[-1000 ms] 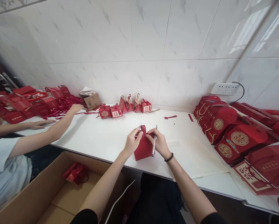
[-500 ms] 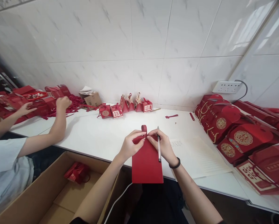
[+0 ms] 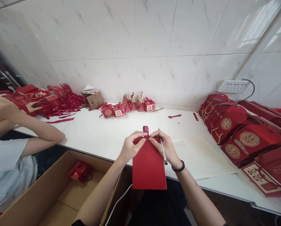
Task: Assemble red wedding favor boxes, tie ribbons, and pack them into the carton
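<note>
A red gift box (image 3: pixel 149 168), its flat face toward me, hangs over the table's front edge between my hands. At its top stands a small looped red strap (image 3: pixel 145 129). My left hand (image 3: pixel 131 147) pinches the strap's base and the top of the box from the left. From the other side, my right hand (image 3: pixel 167 145) pinches the same spot with thumb and finger. A pen (image 3: pixel 163 150) with a clear barrel is also tucked in the right hand, slanting down. The fingertips partly hide where strap and box meet.
Small finished red boxes (image 3: pixel 120 110) line the wall. Large red gift boxes (image 3: pixel 246 141) are piled at right beside paper sheets (image 3: pixel 215 160). A cardboard carton (image 3: pixel 67 201) with one red box (image 3: pixel 79 171) stands lower left. A co-worker's arm (image 3: pixel 41 131) reaches over ribbons there.
My hands stay pinched at the strap's base, while the pen's lower end has swung right. The co-worker's nearer hand has moved left, away from the ribbons.
</note>
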Action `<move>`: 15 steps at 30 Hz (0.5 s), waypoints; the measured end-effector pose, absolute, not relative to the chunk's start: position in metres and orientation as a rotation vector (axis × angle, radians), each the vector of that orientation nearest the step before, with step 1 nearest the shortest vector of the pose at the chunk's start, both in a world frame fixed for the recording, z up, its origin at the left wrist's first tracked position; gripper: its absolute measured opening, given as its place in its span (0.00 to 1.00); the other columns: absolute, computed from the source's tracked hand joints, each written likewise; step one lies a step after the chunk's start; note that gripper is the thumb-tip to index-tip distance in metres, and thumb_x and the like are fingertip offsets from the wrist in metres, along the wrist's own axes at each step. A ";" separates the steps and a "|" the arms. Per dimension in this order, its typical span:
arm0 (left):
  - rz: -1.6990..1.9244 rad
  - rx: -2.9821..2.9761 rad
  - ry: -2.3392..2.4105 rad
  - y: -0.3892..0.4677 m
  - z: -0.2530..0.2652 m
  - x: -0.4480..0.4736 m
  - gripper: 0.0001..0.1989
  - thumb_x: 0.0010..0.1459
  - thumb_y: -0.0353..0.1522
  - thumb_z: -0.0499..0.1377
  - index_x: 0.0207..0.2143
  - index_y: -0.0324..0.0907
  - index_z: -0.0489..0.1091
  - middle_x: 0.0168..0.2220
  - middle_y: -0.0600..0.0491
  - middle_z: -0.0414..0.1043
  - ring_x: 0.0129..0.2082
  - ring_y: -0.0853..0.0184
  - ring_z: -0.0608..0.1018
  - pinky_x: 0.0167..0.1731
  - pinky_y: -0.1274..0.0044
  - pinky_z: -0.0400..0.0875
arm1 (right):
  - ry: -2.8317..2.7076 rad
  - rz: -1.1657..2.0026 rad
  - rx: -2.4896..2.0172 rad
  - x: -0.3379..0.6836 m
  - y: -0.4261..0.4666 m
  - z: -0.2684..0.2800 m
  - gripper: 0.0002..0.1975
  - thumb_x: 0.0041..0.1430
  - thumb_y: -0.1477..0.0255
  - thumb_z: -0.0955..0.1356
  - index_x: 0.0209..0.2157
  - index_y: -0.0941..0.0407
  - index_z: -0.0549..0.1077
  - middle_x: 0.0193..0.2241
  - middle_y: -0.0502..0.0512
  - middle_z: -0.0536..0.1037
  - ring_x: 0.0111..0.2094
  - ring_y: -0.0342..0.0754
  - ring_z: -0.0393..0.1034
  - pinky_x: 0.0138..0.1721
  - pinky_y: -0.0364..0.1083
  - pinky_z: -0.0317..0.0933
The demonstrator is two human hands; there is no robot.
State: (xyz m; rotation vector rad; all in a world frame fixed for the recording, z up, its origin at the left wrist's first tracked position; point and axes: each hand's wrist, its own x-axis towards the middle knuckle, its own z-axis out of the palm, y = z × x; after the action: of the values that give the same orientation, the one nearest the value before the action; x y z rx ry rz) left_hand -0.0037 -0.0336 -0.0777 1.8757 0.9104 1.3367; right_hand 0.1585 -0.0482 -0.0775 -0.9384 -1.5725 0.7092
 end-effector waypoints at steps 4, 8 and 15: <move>1.379 1.859 0.976 -0.039 -0.072 -0.015 0.10 0.55 0.31 0.57 0.39 0.42 0.74 0.39 0.51 0.75 0.42 0.66 0.76 0.45 0.75 0.71 | -1.524 0.750 -0.870 0.165 -0.048 -0.074 0.15 0.60 0.59 0.64 0.39 0.56 0.67 0.36 0.56 0.76 0.39 0.49 0.71 0.43 0.49 0.65; 1.539 1.737 1.209 -0.053 -0.062 -0.058 0.13 0.51 0.33 0.59 0.40 0.41 0.75 0.41 0.51 0.74 0.43 0.63 0.76 0.46 0.75 0.71 | -1.335 0.702 -0.969 0.198 -0.049 -0.085 0.19 0.59 0.55 0.64 0.40 0.57 0.66 0.38 0.61 0.76 0.40 0.51 0.72 0.41 0.52 0.67; 2.009 0.742 1.558 -0.089 -0.067 -0.165 0.19 0.45 0.27 0.62 0.43 0.41 0.74 0.36 0.52 0.77 0.35 0.67 0.78 0.38 0.77 0.75 | -1.188 0.461 -1.513 0.296 -0.077 -0.147 0.24 0.51 0.49 0.65 0.35 0.56 0.66 0.37 0.67 0.75 0.37 0.57 0.72 0.41 0.57 0.66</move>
State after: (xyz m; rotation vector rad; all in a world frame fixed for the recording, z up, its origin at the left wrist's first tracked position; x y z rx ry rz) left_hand -0.1646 -0.0888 -0.0672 0.7422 1.5580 2.0090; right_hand 0.2959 -0.0765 -0.1466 -1.5131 -1.1876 0.4609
